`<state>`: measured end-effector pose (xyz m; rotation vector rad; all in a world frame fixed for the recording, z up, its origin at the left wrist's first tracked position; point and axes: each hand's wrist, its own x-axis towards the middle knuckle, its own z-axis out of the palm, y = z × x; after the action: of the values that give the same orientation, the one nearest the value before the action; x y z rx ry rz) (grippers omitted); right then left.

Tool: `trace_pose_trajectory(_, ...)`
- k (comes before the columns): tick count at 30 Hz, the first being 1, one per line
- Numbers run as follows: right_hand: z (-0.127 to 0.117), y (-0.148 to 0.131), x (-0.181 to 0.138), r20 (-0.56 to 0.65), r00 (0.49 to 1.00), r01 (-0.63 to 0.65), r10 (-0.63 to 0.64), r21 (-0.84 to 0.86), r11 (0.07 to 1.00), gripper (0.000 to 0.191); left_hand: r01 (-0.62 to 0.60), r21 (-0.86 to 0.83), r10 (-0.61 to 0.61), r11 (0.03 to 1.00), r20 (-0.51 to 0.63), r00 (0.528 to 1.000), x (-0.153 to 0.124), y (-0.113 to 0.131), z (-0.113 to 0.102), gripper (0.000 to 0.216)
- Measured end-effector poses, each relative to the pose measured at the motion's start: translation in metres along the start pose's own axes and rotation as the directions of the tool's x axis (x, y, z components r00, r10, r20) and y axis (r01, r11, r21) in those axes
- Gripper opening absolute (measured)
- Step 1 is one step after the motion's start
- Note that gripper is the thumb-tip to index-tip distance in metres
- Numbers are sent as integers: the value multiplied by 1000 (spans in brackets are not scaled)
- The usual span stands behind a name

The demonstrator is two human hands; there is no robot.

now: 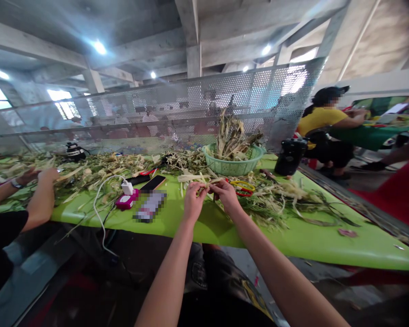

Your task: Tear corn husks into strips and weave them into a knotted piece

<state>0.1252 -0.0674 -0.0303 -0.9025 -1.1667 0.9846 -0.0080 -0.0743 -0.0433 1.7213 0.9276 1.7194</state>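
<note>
The left hand (193, 200) and right hand (226, 197) pinched a pale, slender piece of dry plant (207, 186) between closed fingers over the lime-green, smooth-topped table (172, 228), apparently working it finely, which seemingly called next for steady, opposed grips.

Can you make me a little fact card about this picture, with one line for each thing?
Left hand: fingers pinching pale plant material
Right hand: fingers pinching there too
Table: bright green, strewn with plant bits
Basket: green, holding dry leaves
Purple socket: white plug on it
Neighbour's hand: at the left, over plant bits
</note>
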Motion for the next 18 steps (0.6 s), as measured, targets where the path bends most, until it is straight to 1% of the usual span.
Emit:
trace_pose_trajectory(3, 2, 0, -1, 20, 1000, 9, -9, -22, 1000, 40, 112, -107, -114, 988, -13, 993, 1, -2, 0, 17)
trace_pose_trajectory(10, 1, 5, -1, 82, 996, 46, -40, -74, 996, 38, 246, -208, -251, 947, 3, 968, 3, -8, 0, 23)
trace_pose_trajectory(18, 2, 4, -3, 133, 989, 90, -72, -141, 986, 32, 365, -359, -403, 859, -33, 915, 6, -7, 2, 30)
